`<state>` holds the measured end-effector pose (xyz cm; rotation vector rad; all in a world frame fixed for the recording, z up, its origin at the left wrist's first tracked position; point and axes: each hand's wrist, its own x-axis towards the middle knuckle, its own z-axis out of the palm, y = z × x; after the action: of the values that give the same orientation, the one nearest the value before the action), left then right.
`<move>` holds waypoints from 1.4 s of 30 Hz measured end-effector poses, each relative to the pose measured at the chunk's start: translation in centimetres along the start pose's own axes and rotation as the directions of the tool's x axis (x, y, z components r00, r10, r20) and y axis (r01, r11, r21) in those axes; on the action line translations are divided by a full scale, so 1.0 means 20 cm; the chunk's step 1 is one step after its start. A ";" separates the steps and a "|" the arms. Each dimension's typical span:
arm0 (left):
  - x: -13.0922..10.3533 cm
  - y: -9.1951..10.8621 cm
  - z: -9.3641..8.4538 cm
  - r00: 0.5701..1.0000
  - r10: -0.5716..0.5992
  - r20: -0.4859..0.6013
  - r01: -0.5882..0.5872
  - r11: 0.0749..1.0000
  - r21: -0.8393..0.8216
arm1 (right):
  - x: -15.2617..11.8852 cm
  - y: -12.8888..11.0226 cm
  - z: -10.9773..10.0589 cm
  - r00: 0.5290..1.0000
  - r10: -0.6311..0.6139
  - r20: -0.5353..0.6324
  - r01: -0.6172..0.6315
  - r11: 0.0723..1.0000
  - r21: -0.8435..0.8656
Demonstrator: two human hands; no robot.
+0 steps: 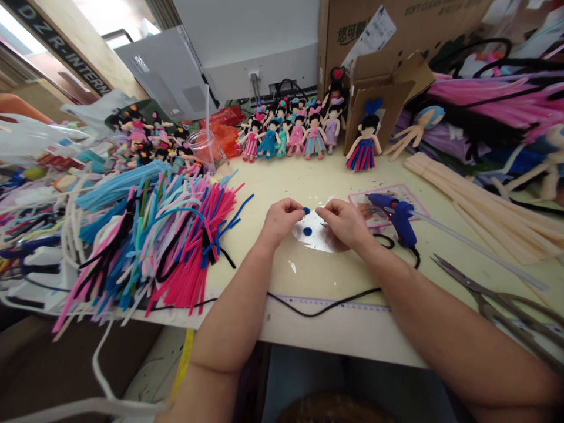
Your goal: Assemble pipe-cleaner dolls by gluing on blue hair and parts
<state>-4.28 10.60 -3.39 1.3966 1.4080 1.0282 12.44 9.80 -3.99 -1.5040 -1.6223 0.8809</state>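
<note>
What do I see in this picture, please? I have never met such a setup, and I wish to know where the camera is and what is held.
There is no machine here; a person works barehanded. The camera is worn on that person's head, looking forward and down. The left hand holds a small blue piece at its fingertips. The right hand is close beside it; whether it holds anything is hard to see. Below them, a second blue piece lies on a shiny sheet. Also on the table are colourful fuzzy sticks, a glue gun, scissors and small dolls.
</note>
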 end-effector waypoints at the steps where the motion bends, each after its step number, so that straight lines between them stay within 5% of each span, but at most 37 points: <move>1: 0.01 -0.01 -0.01 1.000 0.007 -0.007 -0.007 0.998 0.056 | 0.00 0.00 0.00 0.999 -0.038 0.014 0.039 0.997 -0.061; 7: 0.03 -0.05 -0.05 0.999 0.013 0.050 -0.036 0.870 0.491 | -0.05 -0.01 0.04 0.950 -0.171 0.262 0.265 0.884 -0.385; 12: 0.03 -0.04 -0.04 1.000 -0.013 0.021 0.000 0.854 0.520 | -0.07 -0.03 0.06 0.942 -0.180 0.284 0.301 0.826 -0.476; 20: 0.02 -0.04 -0.06 0.997 0.012 -0.079 0.029 0.869 0.493 | -0.06 -0.01 0.05 0.943 -0.180 0.279 0.290 0.857 -0.426; 23: 0.01 -0.01 -0.07 0.998 0.046 -0.046 -0.021 0.898 0.439 | -0.06 0.00 0.04 0.934 -0.268 0.236 0.338 0.877 -0.342; 30: -0.02 0.05 -0.06 0.956 -0.063 0.287 0.056 0.998 0.033 | -0.07 -0.03 0.01 0.889 -0.454 0.061 0.458 0.884 -0.096; 36: -0.03 0.08 -0.06 0.975 -0.069 0.212 0.107 0.979 -0.173 | -0.06 -0.04 0.02 0.941 -0.339 -0.005 0.338 0.937 0.083; 42: -0.04 0.09 -0.03 0.988 -0.040 0.146 0.062 0.987 -0.146 | -0.05 -0.03 0.03 0.957 -0.290 0.013 0.283 0.944 0.171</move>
<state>-4.45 9.79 -1.44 1.2910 1.2297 0.9611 11.72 8.72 -3.77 -1.1078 -1.6964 0.8611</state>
